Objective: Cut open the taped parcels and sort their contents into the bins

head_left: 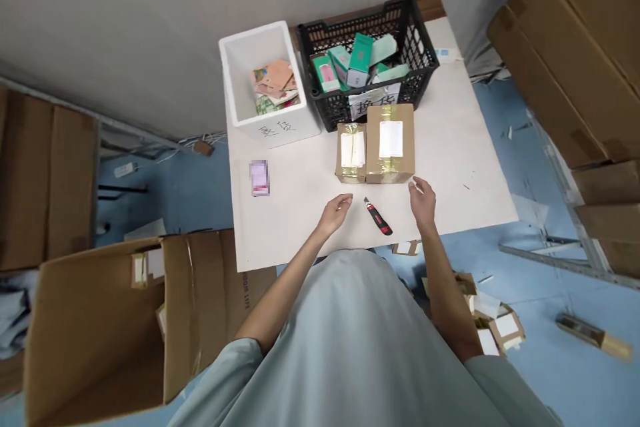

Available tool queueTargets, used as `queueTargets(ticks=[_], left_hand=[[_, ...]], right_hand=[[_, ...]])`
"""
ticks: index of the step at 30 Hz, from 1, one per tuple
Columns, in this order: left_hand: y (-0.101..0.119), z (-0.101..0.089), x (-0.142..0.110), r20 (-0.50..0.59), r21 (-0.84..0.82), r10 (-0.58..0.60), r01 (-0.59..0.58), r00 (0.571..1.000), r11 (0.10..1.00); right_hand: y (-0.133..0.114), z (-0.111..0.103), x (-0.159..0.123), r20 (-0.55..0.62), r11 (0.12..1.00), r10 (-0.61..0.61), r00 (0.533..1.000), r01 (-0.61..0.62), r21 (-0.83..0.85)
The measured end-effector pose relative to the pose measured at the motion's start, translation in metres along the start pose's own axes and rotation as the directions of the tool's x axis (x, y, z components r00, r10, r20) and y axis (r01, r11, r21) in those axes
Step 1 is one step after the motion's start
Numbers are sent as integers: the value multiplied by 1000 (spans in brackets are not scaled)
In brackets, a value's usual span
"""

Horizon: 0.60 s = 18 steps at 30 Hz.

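Two taped cardboard boxes stand side by side on a white-topped table [305, 227]: a small box [351, 170] on the left and a larger box [391, 167] on the right, both with white labels. A red and black utility knife [379, 217] lies in front of them. My left hand [335, 213] hovers left of the knife with fingers extended, holding nothing. At the larger box's lower right corner is my right hand [423, 202], empty, its fingers slightly apart; I cannot tell whether it touches the cardboard.
Behind the boxes are a black crate [327, 110] of green and white packages and a white foam box [233, 97] with papers. A pixelated card-like item [260, 178] lies at left. A large open carton [177, 320] stands left below the table. Stacked cartons [575, 60] rise at right.
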<state>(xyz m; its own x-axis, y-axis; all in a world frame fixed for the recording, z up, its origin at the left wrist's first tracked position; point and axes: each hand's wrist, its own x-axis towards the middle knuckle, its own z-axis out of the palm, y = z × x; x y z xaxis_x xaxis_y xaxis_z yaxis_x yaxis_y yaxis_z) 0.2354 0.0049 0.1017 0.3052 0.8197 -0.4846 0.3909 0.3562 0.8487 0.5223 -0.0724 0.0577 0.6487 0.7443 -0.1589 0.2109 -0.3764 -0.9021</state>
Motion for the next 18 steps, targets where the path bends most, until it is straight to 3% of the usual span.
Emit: queueTargets(ticks=[3, 7, 12, 18], left_hand=[[1, -9, 8, -91, -38, -13, 10, 996, 999], [5, -7, 24, -143, -124, -68, 50, 987, 991], [13, 7, 52, -179, -244, -246, 199, 953, 949], [17, 26, 94, -165, -347, -450, 376, 878, 860]], right_hand=[[-24, 14, 31, -12, 984, -161, 987, 160, -75], [-59, 49, 60, 197, 926, -339, 920, 364, -103], [-94, 105, 80, 434, 893, -341, 834, 432, -129], [-112, 136, 88, 501, 882, -319, 805, 445, -152]])
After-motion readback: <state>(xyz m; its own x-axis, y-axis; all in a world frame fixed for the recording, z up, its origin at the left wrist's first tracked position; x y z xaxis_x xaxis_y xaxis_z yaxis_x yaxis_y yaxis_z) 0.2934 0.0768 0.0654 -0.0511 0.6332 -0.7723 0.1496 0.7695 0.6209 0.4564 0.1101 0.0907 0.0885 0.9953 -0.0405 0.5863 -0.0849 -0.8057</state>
